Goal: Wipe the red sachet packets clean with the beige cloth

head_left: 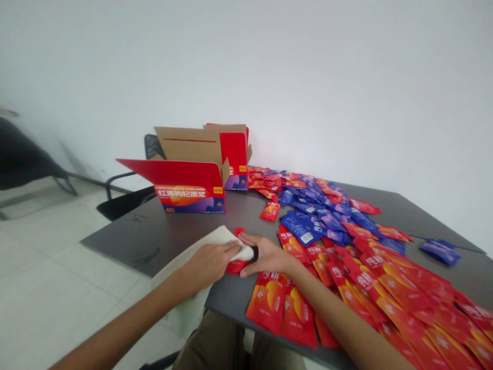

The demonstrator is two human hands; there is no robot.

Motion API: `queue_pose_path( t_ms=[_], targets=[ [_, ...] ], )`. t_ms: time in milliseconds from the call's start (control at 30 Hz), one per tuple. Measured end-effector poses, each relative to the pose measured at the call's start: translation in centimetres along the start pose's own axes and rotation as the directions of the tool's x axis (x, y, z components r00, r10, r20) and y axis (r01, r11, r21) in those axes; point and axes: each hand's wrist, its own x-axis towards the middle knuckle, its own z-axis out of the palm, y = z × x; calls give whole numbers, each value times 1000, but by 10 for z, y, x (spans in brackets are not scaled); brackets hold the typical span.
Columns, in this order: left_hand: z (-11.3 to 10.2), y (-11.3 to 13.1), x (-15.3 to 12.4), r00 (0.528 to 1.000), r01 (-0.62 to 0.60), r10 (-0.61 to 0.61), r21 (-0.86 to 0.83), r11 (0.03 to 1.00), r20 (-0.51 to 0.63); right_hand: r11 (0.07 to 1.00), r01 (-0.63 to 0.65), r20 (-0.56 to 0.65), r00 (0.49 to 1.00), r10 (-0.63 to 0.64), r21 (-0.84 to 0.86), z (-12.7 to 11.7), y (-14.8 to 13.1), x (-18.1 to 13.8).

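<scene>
My left hand (210, 263) is closed on a pale cloth (221, 235), pressing it onto a red pouch (235, 266) that lies near the table's front edge. Much of that pouch is hidden under the cloth and my fingers. From the right side, my right hand (265, 255) grips the pouch's edge, thumb toward me and fingers on the far side. The rest of the cloth hangs over the front edge below my left forearm. Several red pouches (267, 300) with orange fruit pictures lie flat under and beside my right forearm.
An open red and purple carton (188, 198) stands on the dark table (127, 241), with a second carton (235, 180) behind it. A heap of blue pouches (302, 226) mixed with red ones spreads right. Black chairs (127, 200) stand at left; a white wall is behind.
</scene>
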Motion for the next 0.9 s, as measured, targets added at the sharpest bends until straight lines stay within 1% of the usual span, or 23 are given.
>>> queue_pose_path(
  t_ms=[33,100,133,200,267,300,333,367,400,467,567,633,667,733,800,833,900],
  targets=[
    [-2,-4,2,998,60,-60,12,998,8,1000,3,5,1000,-3,16,0,0,0],
    [-5,-9,4,994,109,-109,28,994,15,999,15,26,1000,-17,51,0,0,-1],
    [-4,-8,4,996,93,-93,27,995,12,998,15,27,999,-17,56,0,1,-1],
    [1,-1,1,1000,-7,7,2,1000,-5,999,5,21,1000,-5,43,1,3,0],
    [6,7,-3,994,-102,101,-36,994,-34,1000,-1,14,1000,1,24,1,4,1],
    [6,8,-3,994,-105,103,-52,993,-44,1000,-2,19,1000,2,20,1,4,1],
    [5,6,-3,997,-68,66,-60,996,-48,1000,-8,23,1000,8,20,1,3,0],
    [3,1,-4,999,1,-4,-66,998,-51,1000,-21,27,999,20,19,1,2,0],
    [1,-6,-4,994,93,-96,-57,994,-45,999,-38,30,999,38,19,0,0,-1],
    [-5,-24,-10,976,204,-207,-45,978,-65,997,-75,49,996,75,18,-2,-3,-2],
    [-7,-46,-29,944,292,-306,-119,949,-125,991,-128,91,988,125,32,-6,-9,-4],
    [-5,-53,-46,911,354,-381,-175,919,-158,980,-196,97,977,193,27,-6,-15,-6],
    [-3,-55,-53,890,390,-422,-192,900,-173,972,-234,80,969,232,8,-5,-20,-6],
    [1,-56,-62,847,459,-495,-205,865,-194,957,-277,2,961,278,-82,2,-31,-6],
    [4,-55,-65,813,511,-543,-190,838,-209,927,-297,-70,955,289,-230,14,-44,-2],
    [5,-53,-65,799,536,-562,-173,827,-212,896,-318,-85,948,307,-310,21,-51,1],
    [6,-50,-62,780,571,-588,-139,809,-214,805,-389,-98,916,388,-448,37,-63,10]
  ],
)
